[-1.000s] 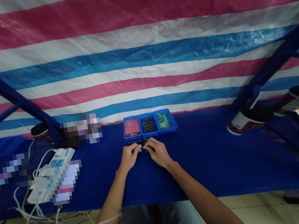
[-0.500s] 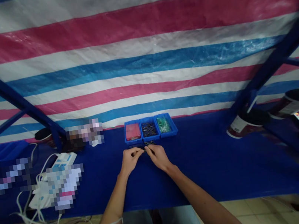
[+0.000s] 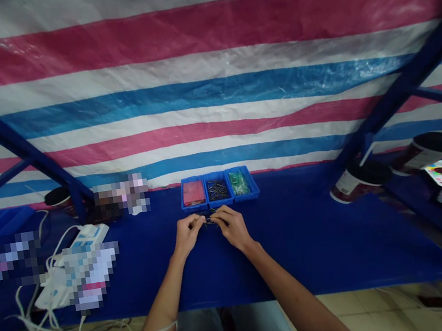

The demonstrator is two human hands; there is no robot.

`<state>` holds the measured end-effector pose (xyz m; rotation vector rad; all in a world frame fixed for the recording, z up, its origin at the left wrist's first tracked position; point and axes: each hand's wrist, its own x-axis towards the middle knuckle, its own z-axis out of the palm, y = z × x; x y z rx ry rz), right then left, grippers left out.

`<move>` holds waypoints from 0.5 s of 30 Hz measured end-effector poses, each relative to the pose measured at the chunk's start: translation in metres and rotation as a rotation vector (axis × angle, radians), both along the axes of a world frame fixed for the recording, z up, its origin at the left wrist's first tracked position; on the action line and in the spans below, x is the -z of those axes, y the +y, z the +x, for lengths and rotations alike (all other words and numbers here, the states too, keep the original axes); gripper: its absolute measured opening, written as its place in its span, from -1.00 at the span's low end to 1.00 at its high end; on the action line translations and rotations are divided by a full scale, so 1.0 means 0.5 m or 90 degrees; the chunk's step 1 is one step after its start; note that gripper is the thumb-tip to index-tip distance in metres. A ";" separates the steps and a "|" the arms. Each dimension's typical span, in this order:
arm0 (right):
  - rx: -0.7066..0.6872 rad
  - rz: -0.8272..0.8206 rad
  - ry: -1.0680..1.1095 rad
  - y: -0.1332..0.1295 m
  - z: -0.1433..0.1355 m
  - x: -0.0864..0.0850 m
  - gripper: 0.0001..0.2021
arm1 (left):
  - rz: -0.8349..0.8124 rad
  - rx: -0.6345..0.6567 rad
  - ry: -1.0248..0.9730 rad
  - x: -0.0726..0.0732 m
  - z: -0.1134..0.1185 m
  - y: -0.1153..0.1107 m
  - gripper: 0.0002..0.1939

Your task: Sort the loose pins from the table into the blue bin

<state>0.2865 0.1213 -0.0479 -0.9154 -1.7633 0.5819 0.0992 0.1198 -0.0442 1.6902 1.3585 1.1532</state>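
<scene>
Two hands, both pinched: your L hand (image 3: 187, 236) and R hand (image 3: 234, 229) sit nearly tip to tip, thumb against fingers, w/ thin dark bits (image 3: 209, 221) at the fingertips. Grip looks closed on the bits on both sides; can't tell how many you've got, or if some just lie on the table (image 3: 320, 245) underneath. Step in hand is prob. close two-handed handling of those bits; exact operation's too small to make out. Next move prob. calls for a light, steady pinch, one hand holding while the other adjusts; uneven pressure could flick a bit loose.

Just past your fingertips, 3 blue bins side by side: L bin (image 3: 195, 209) w/ pink pcs (image 3: 193, 193), mid bin (image 3: 221, 202) w/ dark pcs (image 3: 217, 190) that look like the same stuff, R bin (image 3: 246, 196) w/ green pcs (image 3: 239, 182).

Farther L, well apart from your hands, a power strip (image 3: 90, 235) w/ white cables (image 3: 52, 315). Farther R, 2 dark-lidded cups (image 3: 346, 183), then a lit screen (image 3: 438, 179). Striped sheet (image 3: 210, 92) hangs behind.
</scene>
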 end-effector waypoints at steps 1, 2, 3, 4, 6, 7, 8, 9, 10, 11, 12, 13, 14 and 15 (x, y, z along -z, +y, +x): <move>0.015 0.011 -0.003 0.000 -0.001 -0.002 -0.79 | -0.002 -0.004 -0.004 0.000 0.000 0.000 -0.59; 0.033 0.020 -0.010 0.001 -0.001 -0.005 -0.79 | -0.001 -0.011 -0.010 0.001 -0.001 0.001 -0.59; 0.053 0.027 -0.019 0.002 -0.001 -0.008 -0.78 | 0.000 -0.020 -0.016 0.002 -0.002 0.002 -0.59; 0.075 0.031 -0.028 0.004 -0.001 -0.013 -0.78 | 0.001 -0.032 -0.024 0.003 -0.003 0.003 -0.60; 0.129 0.031 -0.039 0.015 0.003 -0.023 -0.76 | 0.000 -0.054 -0.039 0.007 -0.005 0.005 -0.61; 0.162 0.025 -0.041 0.024 0.006 -0.029 -0.75 | -0.002 -0.060 -0.045 0.008 -0.005 0.006 -0.62; 0.198 0.016 -0.043 0.035 0.011 -0.035 -0.74 | -0.003 -0.064 -0.051 0.009 -0.005 0.006 -0.62; 0.233 0.001 -0.048 0.048 0.016 -0.040 -0.72 | -0.003 -0.064 -0.055 0.009 -0.005 0.007 -0.63; 0.260 -0.020 -0.062 0.060 0.021 -0.046 -0.71 | -0.002 -0.062 -0.055 0.009 -0.005 0.007 -0.63; 0.271 -0.047 -0.088 0.071 0.025 -0.051 -0.72 | 0.000 -0.060 -0.054 0.009 -0.004 0.007 -0.63; 0.272 -0.078 -0.117 0.077 0.028 -0.058 -0.72 | 0.001 -0.059 -0.051 0.009 -0.003 0.006 -0.63; 0.267 -0.106 -0.138 0.077 0.028 -0.067 -0.71 | 0.000 -0.058 -0.047 0.009 -0.003 0.007 -0.63; 0.261 -0.126 -0.141 0.069 0.024 -0.078 -0.70 | -0.001 -0.058 -0.042 0.009 -0.003 0.007 -0.63; 0.246 -0.132 -0.121 0.052 0.017 -0.092 -0.69 | -0.005 -0.058 -0.038 0.009 -0.002 0.007 -0.62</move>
